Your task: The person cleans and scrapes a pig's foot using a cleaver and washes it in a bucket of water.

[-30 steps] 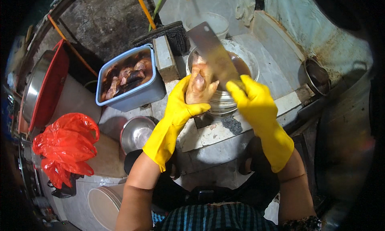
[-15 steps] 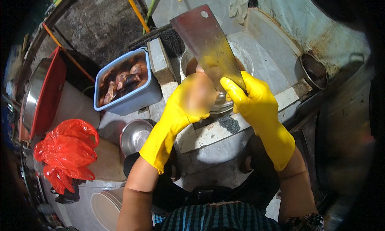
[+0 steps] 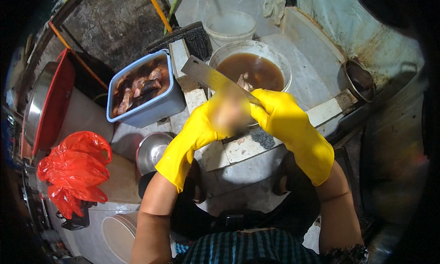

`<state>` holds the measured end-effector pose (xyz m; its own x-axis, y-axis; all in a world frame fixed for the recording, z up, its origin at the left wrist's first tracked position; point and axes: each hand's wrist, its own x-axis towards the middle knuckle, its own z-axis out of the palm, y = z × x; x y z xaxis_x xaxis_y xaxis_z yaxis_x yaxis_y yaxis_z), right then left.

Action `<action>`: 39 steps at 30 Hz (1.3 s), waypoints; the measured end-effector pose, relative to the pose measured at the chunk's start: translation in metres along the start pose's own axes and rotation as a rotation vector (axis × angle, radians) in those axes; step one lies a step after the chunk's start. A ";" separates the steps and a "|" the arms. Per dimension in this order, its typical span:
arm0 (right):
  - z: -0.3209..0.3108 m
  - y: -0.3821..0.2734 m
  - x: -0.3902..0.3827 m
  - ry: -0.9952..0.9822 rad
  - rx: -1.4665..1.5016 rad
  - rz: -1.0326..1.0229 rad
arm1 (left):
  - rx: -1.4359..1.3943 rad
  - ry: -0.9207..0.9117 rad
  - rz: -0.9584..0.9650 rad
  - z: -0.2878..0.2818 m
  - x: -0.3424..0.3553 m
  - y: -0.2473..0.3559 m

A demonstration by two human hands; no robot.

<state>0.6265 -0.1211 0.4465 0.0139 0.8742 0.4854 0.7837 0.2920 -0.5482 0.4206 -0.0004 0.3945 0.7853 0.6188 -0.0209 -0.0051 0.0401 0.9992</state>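
Note:
My left hand, in a yellow rubber glove, is closed around a pale pinkish piece of meat, blurred so its shape is unclear. In my right hand, gloved the same way, is the handle end of a cleaver. Its broad blade slants toward the upper left, seen nearly edge-on, and crosses over the meat; whether they touch is hidden by the blur. Just beyond, a white bucket holds brown liquid with a piece of meat showing at the surface.
Left of the bucket stands a blue tub of meat pieces in dark liquid. A steel bowl and a red plastic bag are nearer on the left. Another white bucket stands behind; a metal pan is at the right.
The cleaver has turned from showing its broad face to nearly edge-on and dropped lower, tilting further left. The bucket's liquid now shows. My right hand has shifted slightly left.

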 end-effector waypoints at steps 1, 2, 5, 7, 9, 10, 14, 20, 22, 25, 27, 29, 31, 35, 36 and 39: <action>0.005 0.004 -0.001 0.072 -0.102 -0.068 | 0.081 0.000 -0.029 0.001 0.000 0.006; 0.011 0.010 -0.001 0.144 -0.205 -0.135 | 0.117 0.010 -0.095 0.004 0.003 0.010; 0.018 0.012 -0.004 0.107 -0.435 -0.114 | 0.182 0.056 -0.177 0.004 0.005 0.016; 0.015 0.016 -0.003 0.122 -0.513 -0.027 | 0.112 0.079 -0.164 0.006 0.007 0.021; 0.010 0.025 0.005 0.247 -0.522 0.046 | 0.030 0.083 -0.149 0.007 0.007 0.028; 0.004 0.030 0.012 0.414 -0.297 -0.077 | -0.090 0.076 -0.141 0.006 0.006 0.022; -0.007 -0.003 0.009 0.190 -0.150 -0.075 | -0.586 -0.056 0.098 -0.002 0.015 -0.015; 0.010 0.028 0.010 0.078 -0.339 0.022 | -0.052 0.016 -0.086 -0.004 0.012 -0.009; 0.008 0.059 0.013 0.201 -0.459 0.070 | -0.023 0.000 -0.193 0.002 0.010 0.012; -0.017 0.045 0.026 0.226 -0.346 0.440 | 0.036 0.077 -0.156 -0.001 0.003 0.010; -0.026 0.037 0.037 0.091 -0.233 0.600 | 0.287 0.211 -0.132 -0.007 0.014 0.020; -0.021 0.052 0.042 -0.016 -0.394 0.611 | 0.623 0.357 0.006 -0.010 0.023 0.027; -0.017 0.067 0.060 -0.194 -0.559 0.598 | 0.984 0.416 0.052 -0.011 0.035 0.032; 0.015 0.099 0.121 -0.602 -0.759 0.687 | 1.300 0.521 0.139 -0.018 0.047 0.010; 0.028 0.110 0.129 -0.675 -0.775 0.749 | 1.333 0.496 0.086 -0.015 0.051 0.012; 0.058 0.207 0.113 -0.484 -0.620 1.060 | 1.328 0.386 0.077 0.001 0.063 0.022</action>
<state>0.7545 0.0611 0.3486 0.6728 0.6545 -0.3449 0.6845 -0.7276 -0.0455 0.4705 0.0382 0.4151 0.5893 0.7699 0.2448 0.7182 -0.6380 0.2778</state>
